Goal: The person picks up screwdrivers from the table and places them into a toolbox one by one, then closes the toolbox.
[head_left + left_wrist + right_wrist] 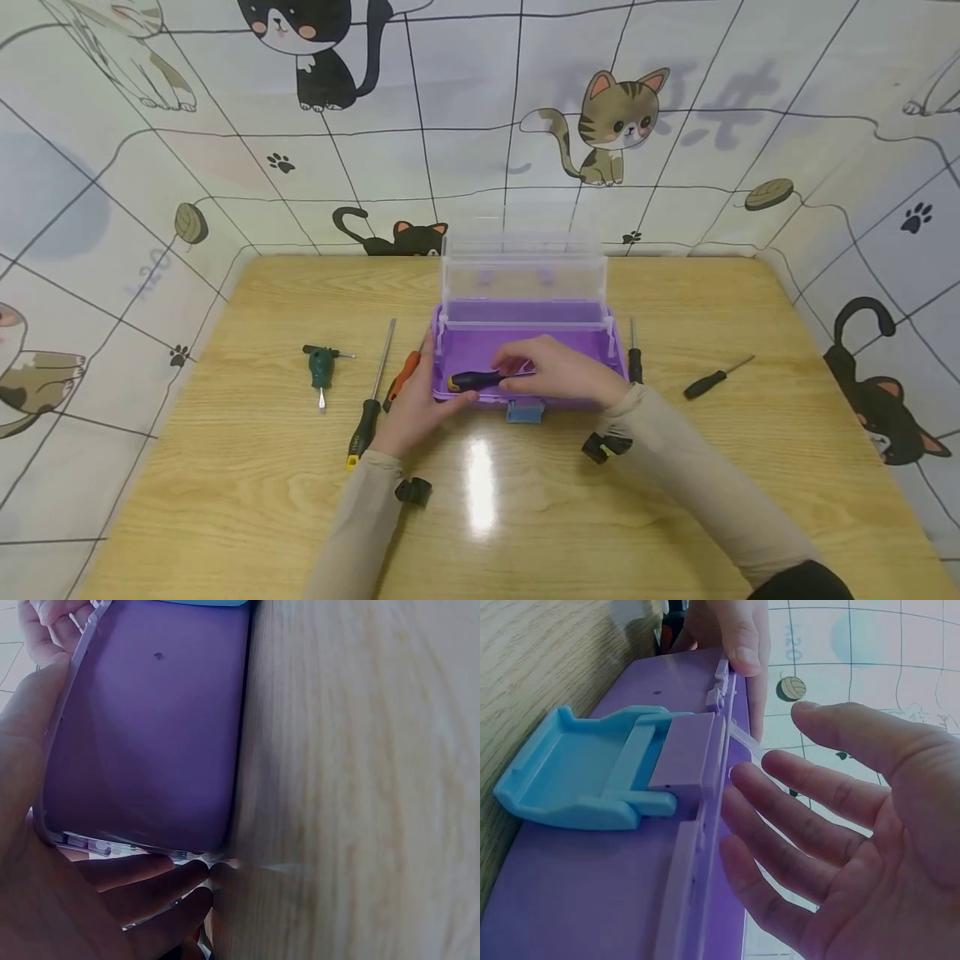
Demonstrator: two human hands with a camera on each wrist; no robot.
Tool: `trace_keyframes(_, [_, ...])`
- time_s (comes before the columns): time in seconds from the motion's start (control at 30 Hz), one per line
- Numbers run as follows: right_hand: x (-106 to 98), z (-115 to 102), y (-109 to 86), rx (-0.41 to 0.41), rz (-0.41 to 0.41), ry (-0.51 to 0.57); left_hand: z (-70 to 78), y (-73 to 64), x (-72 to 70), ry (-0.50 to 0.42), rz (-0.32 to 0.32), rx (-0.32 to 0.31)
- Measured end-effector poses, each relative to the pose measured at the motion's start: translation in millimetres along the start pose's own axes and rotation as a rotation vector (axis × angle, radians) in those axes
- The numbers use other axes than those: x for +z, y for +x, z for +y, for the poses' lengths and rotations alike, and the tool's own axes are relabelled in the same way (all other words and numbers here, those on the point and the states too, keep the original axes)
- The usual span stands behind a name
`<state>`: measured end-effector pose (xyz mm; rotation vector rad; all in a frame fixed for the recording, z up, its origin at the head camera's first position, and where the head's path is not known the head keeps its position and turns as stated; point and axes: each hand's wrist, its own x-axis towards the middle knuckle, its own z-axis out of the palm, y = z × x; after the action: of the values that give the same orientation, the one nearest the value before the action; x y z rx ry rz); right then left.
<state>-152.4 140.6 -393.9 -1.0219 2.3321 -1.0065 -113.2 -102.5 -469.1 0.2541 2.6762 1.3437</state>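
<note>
A purple plastic toolbox (517,312) stands at the middle of the table, its clear lid (523,275) raised at the back. My left hand (416,412) grips its left front corner, thumb at the front rim and fingers along the left side. Inside lies a screwdriver (471,382) with a black handle and yellow end; its far end is hidden behind my right hand (555,371). In the right wrist view, the fingers of my right hand (855,817) are loosely bent and apart from the thumb, nothing between them. A blue latch (577,772) hangs down on the box front.
Left of the box lie a green-handled screwdriver (321,367), a long black-and-yellow screwdriver (365,429) and an orange-handled screwdriver (402,375). To the right are a black screwdriver (635,364) beside the box and another small black screwdriver (705,385). A cat-print sheet (465,158) surrounds the table.
</note>
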Motion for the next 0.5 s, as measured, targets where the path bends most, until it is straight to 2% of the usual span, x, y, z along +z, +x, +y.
trace_keyframes(0.37, [-2.8,4.6,-9.4,0.003,0.023,0.028,1.5,1.4,-1.3,0.015,-0.003,-0.004])
trace_keyframes(0.5, [-3.8,3.6,-14.5,0.016,0.031,0.045,1.8,0.0,-1.8,0.052,-0.001,-0.008])
